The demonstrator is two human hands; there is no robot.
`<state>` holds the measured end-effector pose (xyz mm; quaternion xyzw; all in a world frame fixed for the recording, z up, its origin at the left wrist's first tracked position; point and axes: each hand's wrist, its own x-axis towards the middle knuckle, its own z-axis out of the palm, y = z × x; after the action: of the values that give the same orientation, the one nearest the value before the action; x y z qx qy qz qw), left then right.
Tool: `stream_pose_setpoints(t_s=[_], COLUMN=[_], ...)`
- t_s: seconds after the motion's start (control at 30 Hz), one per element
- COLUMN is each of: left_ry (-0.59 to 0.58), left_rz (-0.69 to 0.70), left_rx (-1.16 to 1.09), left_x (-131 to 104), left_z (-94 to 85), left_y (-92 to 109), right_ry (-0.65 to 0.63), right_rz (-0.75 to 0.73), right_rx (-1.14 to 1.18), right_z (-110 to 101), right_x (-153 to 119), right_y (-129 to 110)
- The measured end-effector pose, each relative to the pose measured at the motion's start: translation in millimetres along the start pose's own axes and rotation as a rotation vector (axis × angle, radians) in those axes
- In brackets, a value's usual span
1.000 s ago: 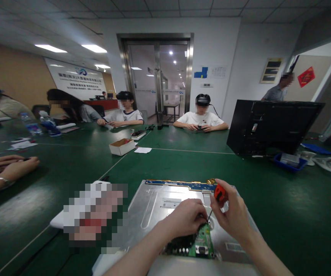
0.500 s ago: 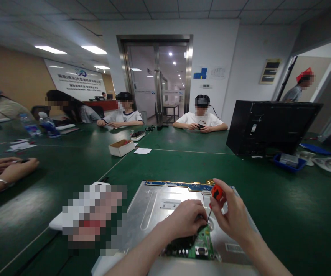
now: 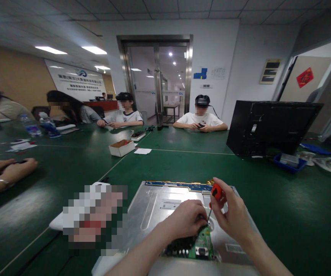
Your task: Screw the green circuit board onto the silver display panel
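A silver metal display panel (image 3: pixel 150 214) lies flat on the table in front of me, with a blue circuit strip (image 3: pixel 168 185) along its far edge. On its near part sits a green circuit board (image 3: pixel 204 239). My right hand (image 3: pixel 231 214) grips the orange-and-black handle of a screwdriver (image 3: pixel 216 191). The shaft slants down to the board's upper corner. My left hand (image 3: pixel 186 218) is closed beside the screwdriver tip, its fingertips pressed together there. What those fingers hold, if anything, is hidden from view.
A white device (image 3: pixel 76 207), partly pixelated, lies left of the panel. Farther off are a small open box (image 3: pixel 122 148), a black monitor (image 3: pixel 271 128) and a blue tray (image 3: pixel 289 163). Another person's hands (image 3: pixel 12 170) rest at the left. Several people sit around the green table (image 3: pixel 182 166).
The screwdriver handle has turned slightly in my right hand. My left hand stays in place. In the background, the person by the right doorway has moved mostly out of sight.
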<state>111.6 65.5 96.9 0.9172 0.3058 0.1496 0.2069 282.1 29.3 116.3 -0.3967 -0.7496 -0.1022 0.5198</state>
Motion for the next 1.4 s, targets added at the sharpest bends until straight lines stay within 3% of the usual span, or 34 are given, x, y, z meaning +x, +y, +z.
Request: stream_pose_setpoints(t_s=[0.3,0.77,1.4], left_ry=[0.010,0.011,0.006], left_rz=[0.007,0.004,-0.017], left_rx=[-0.014,-0.001,-0.022], left_x=[-0.6,-0.5,-1.1], left_z=[0.5,1.4,-0.6], left_y=[-0.9,-1.1,0.4], right_ry=[0.048,-0.041,0.057], right_rz=[-0.031,0.026,-0.040], right_rx=[-0.072,0.016,-0.052], right_z=[3.4,-4.2,2.8], right_x=[-1.5,-1.2,-0.6], right_y=[3.2,-1.8,4.2])
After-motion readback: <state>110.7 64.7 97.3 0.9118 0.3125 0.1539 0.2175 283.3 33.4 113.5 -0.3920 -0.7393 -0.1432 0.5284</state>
